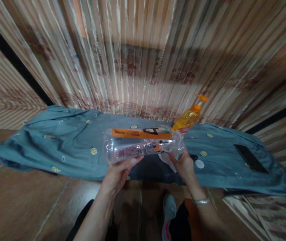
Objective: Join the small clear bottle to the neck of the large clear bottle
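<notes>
A large clear plastic bottle (139, 144) with an orange label strip lies sideways in the air above the cloth-covered surface. My left hand (120, 172) grips its underside near the base end, fingers mostly hidden behind it. Around the neck end on the right, my right hand (183, 164) is closed, with a white tissue or wipe (167, 161) hanging beside its fingers. Just behind the neck stands a pump bottle (188, 117) of yellow-orange liquid with an orange pump top.
Blue-green patterned cloth (77, 147) covers the narrow surface. A white round cap (199, 164) lies right of my right hand, beside a small dark object (194, 157). A black phone (250, 158) rests farther right. Pleated curtains (138, 67) hang behind.
</notes>
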Demonstrator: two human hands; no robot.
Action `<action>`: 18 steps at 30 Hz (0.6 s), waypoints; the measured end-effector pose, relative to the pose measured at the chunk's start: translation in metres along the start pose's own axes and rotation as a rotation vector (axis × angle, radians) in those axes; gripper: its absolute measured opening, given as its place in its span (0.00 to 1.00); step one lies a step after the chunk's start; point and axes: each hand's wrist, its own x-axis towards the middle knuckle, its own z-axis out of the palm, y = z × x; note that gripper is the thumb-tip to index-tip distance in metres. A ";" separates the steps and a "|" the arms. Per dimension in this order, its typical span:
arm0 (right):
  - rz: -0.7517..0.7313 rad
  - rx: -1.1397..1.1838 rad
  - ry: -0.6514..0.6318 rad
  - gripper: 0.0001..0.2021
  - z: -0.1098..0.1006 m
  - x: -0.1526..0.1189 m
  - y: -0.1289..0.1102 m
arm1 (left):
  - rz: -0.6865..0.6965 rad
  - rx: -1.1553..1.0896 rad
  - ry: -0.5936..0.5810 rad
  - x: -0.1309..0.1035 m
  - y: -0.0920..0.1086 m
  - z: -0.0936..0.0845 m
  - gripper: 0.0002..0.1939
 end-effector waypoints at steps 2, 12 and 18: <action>-0.008 0.006 0.005 0.26 0.000 0.000 0.000 | 0.006 -0.001 0.003 0.000 0.000 0.000 0.26; 0.022 -0.033 -0.006 0.26 0.001 0.001 0.000 | 0.009 -0.004 -0.002 0.000 0.001 0.000 0.30; 0.006 -0.023 0.004 0.29 0.002 0.001 0.002 | 0.029 -0.029 -0.009 0.001 0.000 0.000 0.30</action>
